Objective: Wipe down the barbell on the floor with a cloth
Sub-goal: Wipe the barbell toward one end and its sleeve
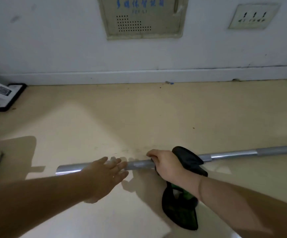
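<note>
Barbell [139,164] is laid flat on the floor [139,117]. It is judged heavy, rigid, smooth steel and likely to roll, so it is best steadied on the bare shaft, not lifted. Cloth [189,160] is dark, soft and limp. It is draped over the bar and clamped there by the curled right hand [165,162]. Left hand [105,172] is held flat over the shaft, fingers straight; contact cannot be confirmed.

Grips the steel barbell [139,164] through a dark green-black cloth [189,158] with the right hand [165,163]. Holds the left hand [105,170] flat, fingers straight, over the bar near its left end. Looks down on a tan floor [139,117] meeting a white wall [53,40] with a vent panel [142,18] and a socket plate [254,16].
</note>
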{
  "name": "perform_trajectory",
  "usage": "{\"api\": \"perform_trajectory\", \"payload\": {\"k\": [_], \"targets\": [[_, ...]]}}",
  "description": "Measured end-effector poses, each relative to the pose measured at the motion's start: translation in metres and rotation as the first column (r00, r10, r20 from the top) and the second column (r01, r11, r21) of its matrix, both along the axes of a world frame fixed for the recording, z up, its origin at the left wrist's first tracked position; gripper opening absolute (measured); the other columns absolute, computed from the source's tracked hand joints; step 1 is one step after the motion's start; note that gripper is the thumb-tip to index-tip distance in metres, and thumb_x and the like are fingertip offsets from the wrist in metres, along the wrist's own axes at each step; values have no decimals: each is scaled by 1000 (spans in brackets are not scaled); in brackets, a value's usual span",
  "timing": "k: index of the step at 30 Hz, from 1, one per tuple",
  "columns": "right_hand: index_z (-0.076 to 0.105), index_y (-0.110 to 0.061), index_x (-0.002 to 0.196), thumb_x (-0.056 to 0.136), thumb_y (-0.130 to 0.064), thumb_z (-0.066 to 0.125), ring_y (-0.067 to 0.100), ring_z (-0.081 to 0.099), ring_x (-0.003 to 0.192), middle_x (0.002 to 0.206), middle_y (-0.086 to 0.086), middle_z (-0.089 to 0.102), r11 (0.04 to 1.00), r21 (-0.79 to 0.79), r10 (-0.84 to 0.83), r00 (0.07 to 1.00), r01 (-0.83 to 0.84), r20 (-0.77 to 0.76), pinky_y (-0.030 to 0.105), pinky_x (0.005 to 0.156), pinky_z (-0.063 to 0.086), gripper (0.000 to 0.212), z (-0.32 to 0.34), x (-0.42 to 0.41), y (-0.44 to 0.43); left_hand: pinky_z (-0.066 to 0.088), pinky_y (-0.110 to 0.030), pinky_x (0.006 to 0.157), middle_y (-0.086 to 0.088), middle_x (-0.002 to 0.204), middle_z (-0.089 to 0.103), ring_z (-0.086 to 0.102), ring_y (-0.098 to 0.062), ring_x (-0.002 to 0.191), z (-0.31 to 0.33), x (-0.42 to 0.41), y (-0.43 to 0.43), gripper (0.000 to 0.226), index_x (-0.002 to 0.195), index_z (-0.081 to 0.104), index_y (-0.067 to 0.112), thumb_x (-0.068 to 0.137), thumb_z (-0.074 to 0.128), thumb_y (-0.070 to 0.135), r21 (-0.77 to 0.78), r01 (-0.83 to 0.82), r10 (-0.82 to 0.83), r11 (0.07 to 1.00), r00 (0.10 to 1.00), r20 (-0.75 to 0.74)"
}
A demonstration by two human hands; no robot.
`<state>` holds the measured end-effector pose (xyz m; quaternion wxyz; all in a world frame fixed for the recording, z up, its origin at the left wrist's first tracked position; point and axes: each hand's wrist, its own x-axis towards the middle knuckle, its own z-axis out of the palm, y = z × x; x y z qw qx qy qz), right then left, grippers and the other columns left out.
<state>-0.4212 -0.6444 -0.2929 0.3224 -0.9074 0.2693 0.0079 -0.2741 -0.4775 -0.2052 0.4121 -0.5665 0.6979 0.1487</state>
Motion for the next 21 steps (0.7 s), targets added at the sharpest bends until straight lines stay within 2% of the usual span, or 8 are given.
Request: {"api": "perform_trajectory", "payload": {"k": [2, 4, 9, 10, 14, 17, 19, 21], "targets": [[36, -23, 143, 96, -25, 48, 23, 44, 127, 146, 2, 42, 999, 0, 32, 999, -32, 27, 35, 104, 37, 48, 20, 11, 12, 1, -51, 114, -20, 153, -22, -12, -36, 142, -12, 2, 5, 91, 147, -14, 10, 88, 55, 20, -4, 69, -69, 998, 998, 11], [27, -28, 146, 94, -44, 46, 25, 30, 134, 153, 0, 27, 973, -214, 52, 983, -90, -176, 45, 105, 32, 57, 37, 11, 11, -1, -53, 115, -22, 153, -19, -12, -37, 142, -21, 4, 9, 89, 146, -12, 7, 89, 54, 22, -18, 147, -146, 989, 989, 24], [40, -14, 135, 95, -50, 41, 28, 47, 115, 129, 10, 47, 985, -95, 38, 717, -144, -696, 33, 86, 38, 54, 32, 4, -9, 3, -51, 115, -19, 155, -13, -4, -35, 143, -30, 24, 17, 75, 147, -7, 4, 94, 44, 20, -73, 161, -165, 984, 985, -47], [44, -9, 131, 96, -42, 44, 27, 51, 111, 127, 12, 51, 975, -72, 94, 683, -210, -724, 31, 85, 38, 48, 27, 4, -8, 4, -50, 115, -19, 156, -11, -1, -36, 143, -32, 26, 18, 72, 147, -6, 3, 95, 42, 20, -102, 163, -171, 981, 982, -75], [66, 2, 83, 83, -14, 65, 20, 65, 66, 78, 13, 68, 951, -188, 128, 868, -244, -480, 24, 61, 49, 16, 18, -1, 5, 4, -51, 116, -22, 155, -8, 1, -38, 142, -40, 26, 21, 72, 147, -6, 2, 95, 41, 20, -159, 180, -201, 971, 971, -128], [65, -3, 107, 96, -21, 48, 28, 62, 94, 103, 14, 67, 984, -73, 106, 856, -165, -507, 29, 75, 43, 27, 54, 12, 13, 4, -46, 117, -16, 156, 10, 15, -33, 141, -49, 24, 21, 75, 148, -4, 6, 91, 44, 17, -286, -26, -63, 958, 952, -298], [67, -7, 99, 94, -26, 51, 26, 61, 89, 98, 12, 68, 1000, 11, -11, 868, 19, -496, 30, 72, 42, 25, 72, 28, 24, 23, -38, 113, -13, 144, 40, 38, -30, 129, -50, 21, 21, 73, 148, 10, 12, 86, 47, 19, -364, -383, 114, 849, 806, -581], [69, -7, 92, 90, -30, 60, 21, 62, 81, 90, 10, 69, 967, 158, -119, 898, 202, -423, 28, 71, 45, 25, 86, 48, 36, 43, -34, 91, -10, 120, 61, 55, -29, 108, -44, 12, 23, 54, 139, 29, 17, 88, 46, 26, -277, -713, 153, 644, 475, -867]]}}
